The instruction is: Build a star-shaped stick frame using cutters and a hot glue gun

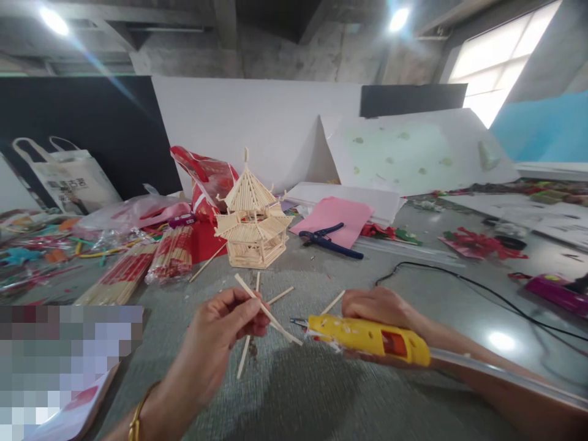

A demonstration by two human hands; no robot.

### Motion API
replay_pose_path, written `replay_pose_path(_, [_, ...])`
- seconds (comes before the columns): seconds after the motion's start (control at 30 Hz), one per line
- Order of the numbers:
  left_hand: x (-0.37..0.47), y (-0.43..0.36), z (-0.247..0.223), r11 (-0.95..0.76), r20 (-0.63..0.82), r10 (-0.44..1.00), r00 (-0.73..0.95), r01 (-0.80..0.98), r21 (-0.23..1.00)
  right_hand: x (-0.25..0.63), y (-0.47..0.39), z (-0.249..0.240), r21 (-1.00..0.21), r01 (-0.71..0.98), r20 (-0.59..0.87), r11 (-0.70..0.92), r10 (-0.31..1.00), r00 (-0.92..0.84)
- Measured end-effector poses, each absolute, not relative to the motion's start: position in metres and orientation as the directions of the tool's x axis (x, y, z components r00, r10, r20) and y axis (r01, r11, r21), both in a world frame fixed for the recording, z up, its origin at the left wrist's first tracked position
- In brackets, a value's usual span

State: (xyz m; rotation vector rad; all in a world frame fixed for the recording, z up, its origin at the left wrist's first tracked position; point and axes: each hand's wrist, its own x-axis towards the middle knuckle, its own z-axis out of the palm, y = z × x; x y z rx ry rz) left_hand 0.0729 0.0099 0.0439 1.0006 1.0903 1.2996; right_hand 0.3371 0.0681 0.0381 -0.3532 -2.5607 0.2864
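Observation:
My left hand [229, 324] pinches a pale wooden stick [277, 323] between thumb and fingers, its lower end slanting toward the right. My right hand [381, 309] is wrapped round a yellow hot glue gun [362, 337], with a clear glue stick [496, 370] running out of its back. The gun's metal nozzle points left, close to the stick's lower end; whether they touch I cannot tell. Loose sticks [243, 358] lie on the table beneath and beside my hands. Behind them stands a small pagoda [252, 226] built of similar sticks, with a pointed roof.
Dark blue pliers [331, 242] rest partly on pink paper [342, 211]. Bundles of sticks [172, 254] lie at the left, near plastic bags. A black cable [441, 268] crosses the right side. At the lower left is a partly blurred flat panel [87, 398].

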Motion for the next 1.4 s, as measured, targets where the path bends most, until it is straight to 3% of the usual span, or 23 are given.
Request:
replay_pose_path(0.13, [0.0664,0.0126,0.0456,0.040,-0.099,0.988,-0.119,-0.423,0.905,0.3365,0.0689,0.0335,-0.252,0.179,0.462,0.951,0.281,-0.842])
replay_pose_path(0.27, [0.0627,0.0120,0.0439,0.031,-0.118,0.983,-0.142,-0.502,0.864,0.3370,0.0666,0.0344,-0.271,0.233,0.431,0.934,0.335,-0.838])
replay_pose_path(0.6, [0.0681,0.0112,0.0414,0.062,-0.126,0.988,-0.085,-0.530,0.846,0.3378,0.0638,0.0352,-0.279,0.310,0.380,0.909,0.401,-0.834])
replay_pose_path(0.8, [0.0688,0.0100,0.0394,0.076,-0.126,0.990,-0.056,-0.545,0.835,0.3352,0.0664,0.0338,-0.244,0.250,0.457,0.937,0.338,-0.823])
replay_pose_path(0.97, [0.0695,0.0108,0.0376,0.074,-0.129,0.990,-0.060,-0.552,0.830,0.3342,0.0674,0.0347,-0.212,0.264,0.428,0.941,0.332,-0.841])
replay_pose_path(1.4, [0.0710,0.0103,0.0401,0.083,-0.149,0.987,-0.066,-0.582,0.809,0.3345,0.0661,0.0339,-0.257,0.256,0.436,0.932,0.348,-0.830])
